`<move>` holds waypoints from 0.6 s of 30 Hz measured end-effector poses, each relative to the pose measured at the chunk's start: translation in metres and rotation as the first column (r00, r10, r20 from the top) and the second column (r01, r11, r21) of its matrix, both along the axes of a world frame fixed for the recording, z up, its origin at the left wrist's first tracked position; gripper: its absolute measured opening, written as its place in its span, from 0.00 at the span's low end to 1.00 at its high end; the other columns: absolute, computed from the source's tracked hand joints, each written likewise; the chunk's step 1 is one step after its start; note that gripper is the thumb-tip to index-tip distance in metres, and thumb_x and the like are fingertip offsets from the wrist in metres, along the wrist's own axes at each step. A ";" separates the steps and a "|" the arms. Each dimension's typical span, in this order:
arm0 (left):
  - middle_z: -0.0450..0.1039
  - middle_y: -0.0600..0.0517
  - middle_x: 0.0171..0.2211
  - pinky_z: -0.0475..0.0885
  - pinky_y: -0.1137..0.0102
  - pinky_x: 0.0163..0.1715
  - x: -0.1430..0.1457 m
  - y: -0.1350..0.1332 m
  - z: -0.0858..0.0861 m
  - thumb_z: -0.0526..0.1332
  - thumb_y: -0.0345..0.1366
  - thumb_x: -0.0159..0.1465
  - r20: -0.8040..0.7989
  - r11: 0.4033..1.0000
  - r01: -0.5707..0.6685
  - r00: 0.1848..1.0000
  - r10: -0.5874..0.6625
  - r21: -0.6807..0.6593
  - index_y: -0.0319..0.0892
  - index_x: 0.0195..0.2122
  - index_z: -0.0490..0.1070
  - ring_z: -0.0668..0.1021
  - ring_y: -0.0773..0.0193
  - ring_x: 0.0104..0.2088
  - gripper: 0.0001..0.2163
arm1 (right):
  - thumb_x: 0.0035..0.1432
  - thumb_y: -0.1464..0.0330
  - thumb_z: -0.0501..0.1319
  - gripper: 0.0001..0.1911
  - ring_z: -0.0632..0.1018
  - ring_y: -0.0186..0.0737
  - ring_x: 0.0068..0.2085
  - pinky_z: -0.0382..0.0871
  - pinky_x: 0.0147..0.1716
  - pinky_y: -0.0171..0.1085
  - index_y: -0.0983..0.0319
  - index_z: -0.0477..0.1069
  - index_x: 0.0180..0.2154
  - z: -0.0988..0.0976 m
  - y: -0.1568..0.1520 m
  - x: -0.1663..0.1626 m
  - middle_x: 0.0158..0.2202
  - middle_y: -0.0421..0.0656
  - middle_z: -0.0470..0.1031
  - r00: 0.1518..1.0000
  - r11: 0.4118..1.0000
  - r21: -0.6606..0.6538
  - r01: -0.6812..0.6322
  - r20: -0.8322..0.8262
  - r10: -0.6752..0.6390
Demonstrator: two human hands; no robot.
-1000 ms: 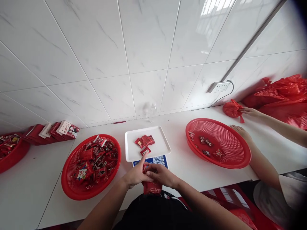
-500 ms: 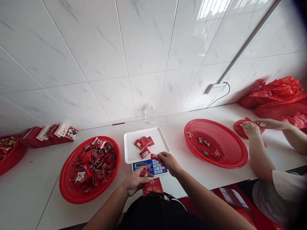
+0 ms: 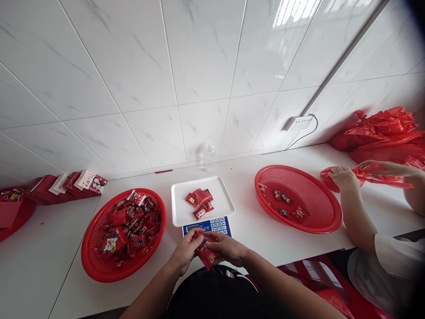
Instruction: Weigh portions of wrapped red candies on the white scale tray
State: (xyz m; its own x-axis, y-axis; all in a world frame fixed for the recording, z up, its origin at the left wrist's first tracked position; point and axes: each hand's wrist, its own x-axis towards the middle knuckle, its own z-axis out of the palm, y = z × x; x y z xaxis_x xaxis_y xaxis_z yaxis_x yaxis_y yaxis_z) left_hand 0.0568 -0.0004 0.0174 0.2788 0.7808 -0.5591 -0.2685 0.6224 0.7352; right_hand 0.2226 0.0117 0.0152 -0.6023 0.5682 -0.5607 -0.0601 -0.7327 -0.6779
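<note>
So the right hand (image 3: 227, 248) is back from the white tray (image 3: 186, 212), and it and the left hand (image 3: 183, 253) both pinch the red pouch (image 3: 208, 256) just in front of the scale (image 3: 207, 226). Pouch is tilted, long axis diagonal, lower corner toward the person. Tray holds a few red packets (image 3: 199, 199), left basket (image 3: 99, 266) is heaped with them, right basket (image 3: 318, 195) has only a handful.

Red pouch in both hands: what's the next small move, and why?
Probably free the right hand and take one of the wrapped candies from the white tray on the scale. The left hand also grips the red pouch, so it could hold it alone, and the tray sits just beyond both hands.
</note>
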 end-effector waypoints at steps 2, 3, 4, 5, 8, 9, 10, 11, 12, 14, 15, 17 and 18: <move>0.72 0.50 0.36 0.68 0.70 0.33 -0.001 0.001 -0.001 0.59 0.42 0.57 -0.026 0.999 -0.026 0.999 0.025 -0.022 0.41 0.42 0.64 0.74 0.68 0.30 0.15 | 0.45 0.60 0.66 0.27 0.74 0.33 0.29 0.69 0.28 0.35 0.60 0.63 0.47 -0.002 0.001 0.004 0.34 0.41 0.73 0.998 0.999 -0.008 0.034 0.049 -0.033; 0.72 0.50 0.36 0.68 0.70 0.33 -0.002 0.001 -0.001 0.58 0.43 0.58 -0.042 0.998 -0.045 0.998 0.043 -0.034 0.42 0.43 0.63 0.74 0.68 0.30 0.15 | 0.45 0.60 0.65 0.26 0.74 0.32 0.29 0.69 0.28 0.34 0.60 0.64 0.46 -0.003 0.002 0.007 0.33 0.41 0.73 0.996 0.998 -0.010 0.062 0.068 -0.061; 0.72 0.50 0.35 0.67 0.70 0.33 -0.004 0.002 -0.001 0.57 0.43 0.58 -0.062 0.997 -0.061 0.996 0.059 -0.046 0.43 0.45 0.62 0.75 0.69 0.29 0.16 | 0.45 0.60 0.65 0.24 0.74 0.32 0.29 0.69 0.28 0.34 0.61 0.64 0.44 -0.004 0.002 0.009 0.32 0.40 0.73 0.992 0.995 -0.009 0.097 0.081 -0.096; 0.72 0.50 0.35 0.67 0.70 0.33 -0.006 0.002 -0.001 0.57 0.42 0.58 -0.084 0.996 -0.070 0.994 0.065 -0.057 0.44 0.47 0.61 0.75 0.69 0.28 0.17 | 0.45 0.60 0.65 0.23 0.73 0.31 0.28 0.69 0.28 0.33 0.61 0.65 0.43 -0.004 0.002 0.011 0.31 0.39 0.72 0.987 0.991 -0.007 0.136 0.090 -0.134; 0.72 0.52 0.31 0.66 0.72 0.28 -0.008 0.002 -0.002 0.57 0.44 0.58 -0.131 0.996 -0.040 0.991 0.029 -0.078 0.46 0.52 0.59 0.74 0.71 0.23 0.21 | 0.45 0.60 0.66 0.20 0.73 0.31 0.28 0.68 0.28 0.33 0.62 0.65 0.38 0.000 0.002 0.014 0.30 0.38 0.71 0.972 0.975 -0.004 0.222 0.077 -0.221; 0.72 0.53 0.29 0.65 0.73 0.27 -0.008 0.001 -0.003 0.57 0.44 0.58 -0.135 0.997 -0.020 0.991 0.009 -0.080 0.46 0.52 0.59 0.73 0.71 0.22 0.21 | 0.45 0.59 0.66 0.19 0.74 0.31 0.29 0.68 0.30 0.33 0.62 0.65 0.37 0.003 0.002 0.013 0.31 0.39 0.72 0.970 0.972 -0.006 0.236 0.062 -0.235; 0.72 0.53 0.28 0.65 0.73 0.26 -0.006 0.001 -0.004 0.57 0.45 0.57 -0.136 0.996 -0.002 0.991 -0.010 -0.084 0.46 0.51 0.60 0.73 0.71 0.21 0.21 | 0.45 0.59 0.65 0.19 0.74 0.32 0.30 0.68 0.32 0.34 0.62 0.65 0.37 0.006 0.002 0.012 0.32 0.39 0.72 0.968 0.969 -0.007 0.246 0.044 -0.246; 0.71 0.54 0.27 0.64 0.74 0.25 -0.005 0.000 -0.004 0.57 0.46 0.57 -0.131 0.996 0.010 0.991 -0.021 -0.090 0.45 0.49 0.62 0.73 0.71 0.21 0.20 | 0.45 0.59 0.65 0.20 0.75 0.32 0.31 0.68 0.34 0.35 0.61 0.65 0.38 0.010 0.001 0.011 0.32 0.40 0.73 0.967 0.967 -0.005 0.253 0.021 -0.253; 0.71 0.54 0.26 0.65 0.74 0.25 -0.002 -0.001 -0.005 0.56 0.48 0.57 -0.116 0.995 0.013 0.993 -0.024 -0.101 0.44 0.48 0.63 0.73 0.70 0.22 0.20 | 0.44 0.59 0.66 0.21 0.75 0.32 0.32 0.68 0.37 0.36 0.61 0.65 0.39 0.013 0.001 0.009 0.33 0.40 0.73 0.965 0.965 0.002 0.260 -0.005 -0.260; 0.71 0.52 0.26 0.67 0.72 0.26 0.002 -0.003 -0.004 0.53 0.53 0.57 -0.051 0.989 0.015 0.998 -0.023 -0.149 0.41 0.43 0.66 0.74 0.68 0.24 0.21 | 0.42 0.61 0.67 0.25 0.75 0.33 0.33 0.68 0.41 0.38 0.61 0.64 0.42 0.019 0.000 0.006 0.35 0.40 0.73 0.964 0.964 0.029 0.265 -0.041 -0.264; 0.71 0.51 0.27 0.68 0.70 0.27 0.003 -0.004 -0.002 0.52 0.54 0.57 -0.009 0.984 0.024 1.000 -0.026 -0.177 0.40 0.40 0.67 0.74 0.66 0.26 0.22 | 0.41 0.62 0.68 0.27 0.75 0.33 0.34 0.67 0.42 0.39 0.61 0.63 0.43 0.021 0.000 0.004 0.36 0.40 0.73 0.965 0.964 0.051 0.261 -0.043 -0.259; 0.72 0.49 0.30 0.69 0.68 0.28 0.005 -0.005 0.002 0.51 0.56 0.56 0.055 0.977 0.065 0.997 -0.055 -0.202 0.39 0.38 0.68 0.75 0.63 0.29 0.24 | 0.39 0.64 0.69 0.29 0.75 0.34 0.33 0.68 0.41 0.41 0.61 0.63 0.44 0.023 -0.001 0.001 0.36 0.40 0.73 0.969 0.963 0.108 0.245 -0.006 -0.246; 0.72 0.48 0.31 0.70 0.67 0.29 0.005 -0.005 0.004 0.52 0.56 0.56 0.069 0.976 0.097 0.994 -0.085 -0.195 0.39 0.38 0.68 0.75 0.63 0.30 0.24 | 0.38 0.65 0.68 0.30 0.75 0.34 0.33 0.69 0.40 0.41 0.61 0.63 0.45 0.022 -0.001 -0.001 0.36 0.40 0.73 0.971 0.963 0.138 0.233 0.027 -0.238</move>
